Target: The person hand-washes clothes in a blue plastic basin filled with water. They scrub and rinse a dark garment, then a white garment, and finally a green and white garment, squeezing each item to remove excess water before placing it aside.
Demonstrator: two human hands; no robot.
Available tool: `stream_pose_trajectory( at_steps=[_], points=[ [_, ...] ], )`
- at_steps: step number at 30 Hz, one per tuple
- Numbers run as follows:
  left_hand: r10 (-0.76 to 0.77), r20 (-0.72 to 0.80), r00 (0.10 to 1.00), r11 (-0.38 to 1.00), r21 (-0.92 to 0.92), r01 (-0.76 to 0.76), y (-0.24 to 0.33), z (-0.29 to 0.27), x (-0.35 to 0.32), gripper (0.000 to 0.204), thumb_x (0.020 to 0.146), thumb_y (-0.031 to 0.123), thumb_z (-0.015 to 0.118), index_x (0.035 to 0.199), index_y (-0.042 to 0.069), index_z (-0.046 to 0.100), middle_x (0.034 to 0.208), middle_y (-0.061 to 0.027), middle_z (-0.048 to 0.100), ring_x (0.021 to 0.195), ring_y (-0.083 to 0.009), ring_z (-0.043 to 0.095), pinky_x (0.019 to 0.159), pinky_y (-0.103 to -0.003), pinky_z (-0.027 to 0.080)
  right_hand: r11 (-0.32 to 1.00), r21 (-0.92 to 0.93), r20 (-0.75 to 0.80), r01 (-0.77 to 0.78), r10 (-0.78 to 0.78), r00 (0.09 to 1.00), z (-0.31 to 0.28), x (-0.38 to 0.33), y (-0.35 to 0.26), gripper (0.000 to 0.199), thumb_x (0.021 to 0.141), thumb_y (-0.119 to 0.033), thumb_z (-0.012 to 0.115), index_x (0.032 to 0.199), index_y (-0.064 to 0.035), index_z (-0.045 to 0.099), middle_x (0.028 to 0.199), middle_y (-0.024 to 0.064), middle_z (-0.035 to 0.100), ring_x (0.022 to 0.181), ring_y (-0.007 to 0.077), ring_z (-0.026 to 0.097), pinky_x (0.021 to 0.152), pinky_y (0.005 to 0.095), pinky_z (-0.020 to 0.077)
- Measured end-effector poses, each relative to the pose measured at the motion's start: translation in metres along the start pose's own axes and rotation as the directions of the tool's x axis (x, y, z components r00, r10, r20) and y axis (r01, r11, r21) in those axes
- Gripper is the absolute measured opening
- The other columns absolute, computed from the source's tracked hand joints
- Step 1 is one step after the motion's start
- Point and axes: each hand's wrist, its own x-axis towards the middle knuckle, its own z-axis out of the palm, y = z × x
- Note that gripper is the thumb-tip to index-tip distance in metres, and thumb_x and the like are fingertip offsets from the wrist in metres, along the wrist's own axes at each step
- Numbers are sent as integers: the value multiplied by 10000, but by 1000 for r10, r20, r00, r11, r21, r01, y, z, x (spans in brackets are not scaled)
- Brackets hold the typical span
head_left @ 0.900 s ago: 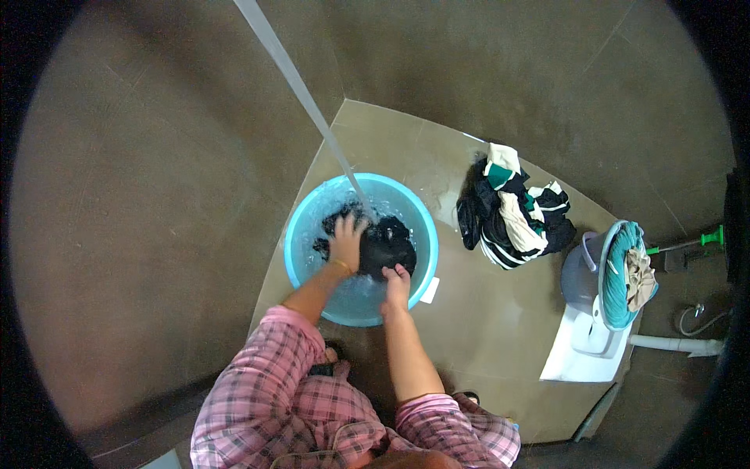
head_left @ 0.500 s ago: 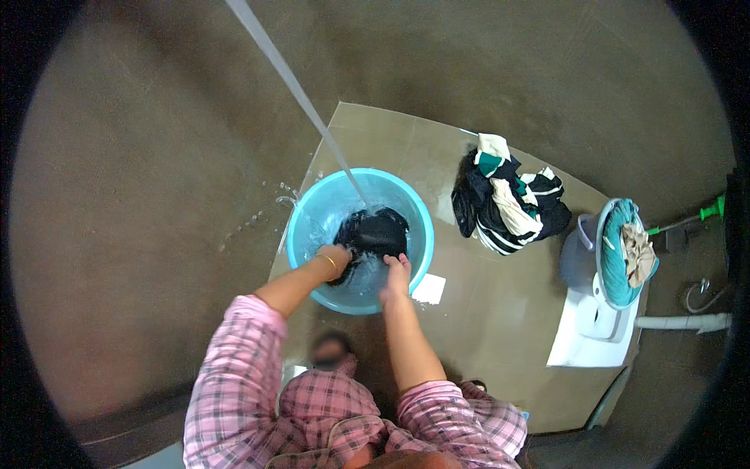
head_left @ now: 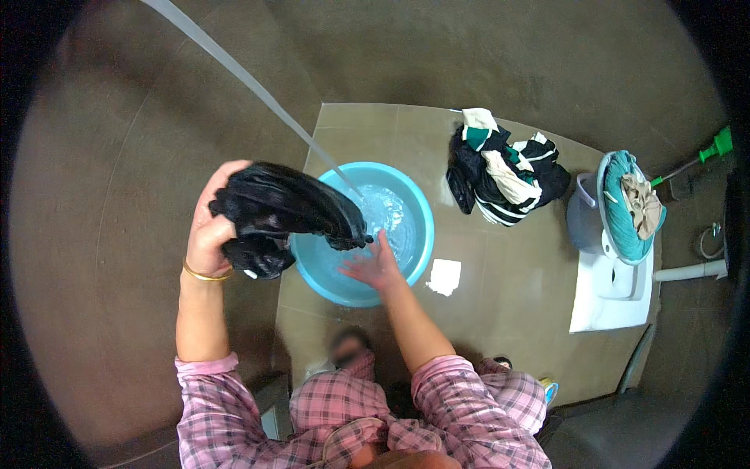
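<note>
My left hand (head_left: pixel 209 238) is raised to the left of the blue basin (head_left: pixel 429 234), its fingers wrapped round a dripping black cloth garment (head_left: pixel 293 205). The wet black bundle sags over the basin's left rim, its far end hanging close to my right hand. Over the water (head_left: pixel 391 215) in the basin, my right hand (head_left: pixel 376 267) is spread, with nothing in its grasp. A stream of water (head_left: pixel 258 92) slants down from the upper left into the basin.
Black, white and green clothes (head_left: pixel 504 176) lie heaped on the tiled floor (head_left: pixel 484 313). Further right, a grey bucket (head_left: pixel 582 215) carries teal and beige cloth (head_left: pixel 633 207) beside a white squat toilet (head_left: pixel 613 301). A white patch (head_left: pixel 444 277) lies beside the basin.
My left hand has lifted the black garment out of the basin's water, up and to the left. My right hand has moved slightly left and spread its fingers.
</note>
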Motion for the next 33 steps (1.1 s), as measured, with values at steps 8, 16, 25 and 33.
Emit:
stream_pose_trajectory(
  at_steps=[8,16,25,33],
  points=[
    [-422,-99,901,855,-374,359,-124,-41,-5,718,789,295,547,1432,139,268,1199,-121,536,930,-220,609,488,-286,558,829,-182,147,529,-509,848,17,11,-57,437,844,-274,616,1228,-106,491,1212,99,525,1066,253,534,840,417,473],
    [-747,-143,649,-139,989,57,-200,-27,7,542,702,454,683,1189,228,609,1236,-94,563,1215,-336,447,994,-522,335,658,-527,-60,538,-660,748,-5,21,-69,576,812,-214,598,1337,-59,420,1241,112,525,1084,256,512,913,336,391],
    [-304,402,864,556,811,-181,-380,-32,78,602,692,160,718,1259,113,519,1258,-232,512,1161,-348,495,983,-418,391,509,-778,-45,368,-630,775,-75,118,-14,338,791,-147,550,1091,4,587,906,157,629,887,312,581,812,411,442],
    [-18,-126,992,444,888,121,-433,-15,29,636,691,149,687,1282,55,470,1322,-246,415,1252,-419,367,1048,-515,264,339,-621,-48,706,-916,398,-15,74,-10,510,849,-238,608,1265,26,476,1187,156,555,1087,286,506,966,415,365]
  ],
)
